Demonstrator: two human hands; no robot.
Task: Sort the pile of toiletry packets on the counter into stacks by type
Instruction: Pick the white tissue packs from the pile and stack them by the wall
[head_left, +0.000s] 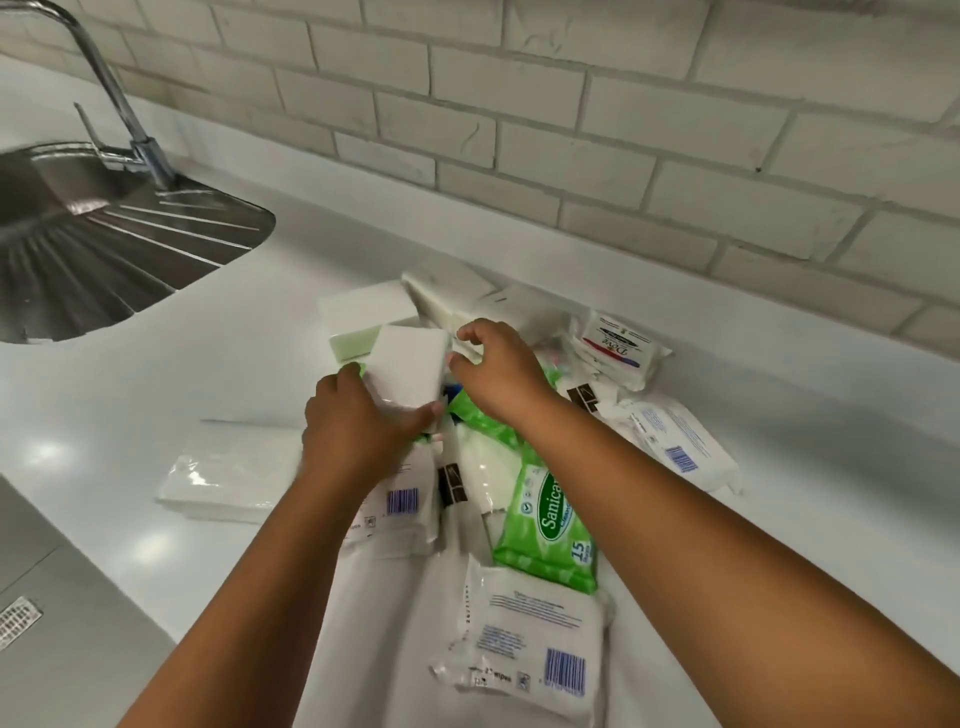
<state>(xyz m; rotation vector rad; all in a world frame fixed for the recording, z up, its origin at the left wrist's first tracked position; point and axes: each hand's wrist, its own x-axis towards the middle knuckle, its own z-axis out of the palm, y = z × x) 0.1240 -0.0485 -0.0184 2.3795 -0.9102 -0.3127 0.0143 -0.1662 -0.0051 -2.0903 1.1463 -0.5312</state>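
Above the pile of packets (519, 467) on the surface (234, 374), my left hand (358, 431) closed its grip around a plain white packet (410, 369), lifting it for sorting; my right hand (498, 369), fingers loosely curled, steadied its far edge.

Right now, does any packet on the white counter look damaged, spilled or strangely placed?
Nothing looks damaged or spilled. The packets simply lie in a loose, overlapping heap, and the green Sanicare wipes packet sits tilted among the white ones, as expected in an unsorted pile.
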